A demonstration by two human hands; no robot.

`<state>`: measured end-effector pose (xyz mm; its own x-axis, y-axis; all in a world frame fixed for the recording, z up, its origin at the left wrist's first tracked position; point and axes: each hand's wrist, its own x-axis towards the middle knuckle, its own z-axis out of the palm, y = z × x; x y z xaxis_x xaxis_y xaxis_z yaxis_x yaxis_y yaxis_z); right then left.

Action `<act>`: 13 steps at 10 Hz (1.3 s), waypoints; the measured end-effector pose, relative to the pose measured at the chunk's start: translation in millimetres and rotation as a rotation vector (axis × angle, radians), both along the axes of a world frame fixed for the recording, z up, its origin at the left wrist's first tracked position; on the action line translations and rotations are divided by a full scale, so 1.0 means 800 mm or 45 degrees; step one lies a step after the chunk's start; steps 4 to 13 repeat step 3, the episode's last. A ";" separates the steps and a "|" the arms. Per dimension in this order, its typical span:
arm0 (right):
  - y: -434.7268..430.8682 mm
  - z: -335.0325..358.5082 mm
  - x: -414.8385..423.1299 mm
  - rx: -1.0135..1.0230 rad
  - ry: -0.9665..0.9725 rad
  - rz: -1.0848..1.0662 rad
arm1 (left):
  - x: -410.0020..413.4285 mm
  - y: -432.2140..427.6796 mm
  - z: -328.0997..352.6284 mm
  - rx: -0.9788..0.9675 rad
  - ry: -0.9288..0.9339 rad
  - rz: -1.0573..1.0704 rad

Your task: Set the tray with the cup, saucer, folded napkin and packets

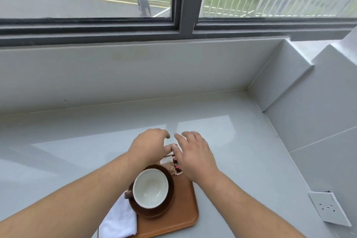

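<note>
Over grey counter (241, 150), both hands (149, 146) (195, 155) hover half-curled, apparently touching packets (171, 164).

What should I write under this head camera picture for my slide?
Two bare hands, left hand and right hand, arrange packets beyond a white-lined cup on an orange-brown tray.

A glossy pale-grey stone counter (58, 156) fills the foreground — daylight reflecting off it. Behind the counter rises a plain white backsplash (135, 71), topped by a dark-framed sliding window (185, 6). Right of the counter, a white wall socket (329, 208) — outside, road, grass, white railings.
</note>
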<state>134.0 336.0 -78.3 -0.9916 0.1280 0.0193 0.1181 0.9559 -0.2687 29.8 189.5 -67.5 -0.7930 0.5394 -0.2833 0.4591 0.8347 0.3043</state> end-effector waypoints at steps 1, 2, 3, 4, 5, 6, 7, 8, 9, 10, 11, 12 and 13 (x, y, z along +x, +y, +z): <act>-0.001 0.052 -0.022 -0.030 0.021 0.009 | -0.011 -0.008 0.051 0.135 0.150 -0.047; 0.001 0.110 -0.045 -0.022 0.097 0.048 | -0.027 -0.019 0.112 0.201 0.324 -0.091; -0.006 0.173 -0.065 0.046 0.219 0.095 | -0.041 -0.037 0.174 0.223 0.511 -0.090; -0.006 0.173 -0.065 0.046 0.219 0.095 | -0.041 -0.037 0.174 0.223 0.511 -0.090; -0.006 0.173 -0.065 0.046 0.219 0.095 | -0.041 -0.037 0.174 0.223 0.511 -0.090; -0.006 0.173 -0.065 0.046 0.219 0.095 | -0.041 -0.037 0.174 0.223 0.511 -0.090; -0.006 0.173 -0.065 0.046 0.219 0.095 | -0.041 -0.037 0.174 0.223 0.511 -0.090; -0.006 0.173 -0.065 0.046 0.219 0.095 | -0.041 -0.037 0.174 0.223 0.511 -0.090; -0.006 0.173 -0.065 0.046 0.219 0.095 | -0.041 -0.037 0.174 0.223 0.511 -0.090; -0.006 0.173 -0.065 0.046 0.219 0.095 | -0.041 -0.037 0.174 0.223 0.511 -0.090; -0.006 0.173 -0.065 0.046 0.219 0.095 | -0.041 -0.037 0.174 0.223 0.511 -0.090; -0.006 0.173 -0.065 0.046 0.219 0.095 | -0.041 -0.037 0.174 0.223 0.511 -0.090; -0.006 0.173 -0.065 0.046 0.219 0.095 | -0.041 -0.037 0.174 0.223 0.511 -0.090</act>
